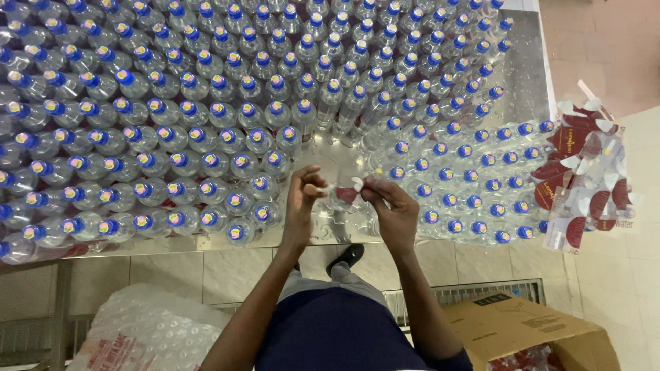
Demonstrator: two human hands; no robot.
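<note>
My left hand (302, 199) and my right hand (390, 206) meet over the front edge of a steel table (323, 161). Between their fingertips they pinch a small clear sleeve label with a dark red patch (344, 192), held over a clear bottle whose cap I cannot see. Many clear plastic bottles with blue caps (206, 103) stand packed on the table to the left and behind. More blue-capped bottles (474, 178) fill the right side.
A heap of loose clear and dark red labels (584, 172) hangs at the table's right end. An open cardboard box (529, 330) sits on the floor at lower right. A clear plastic bag (144, 333) lies at lower left. A floor grate (467, 292) runs under the table.
</note>
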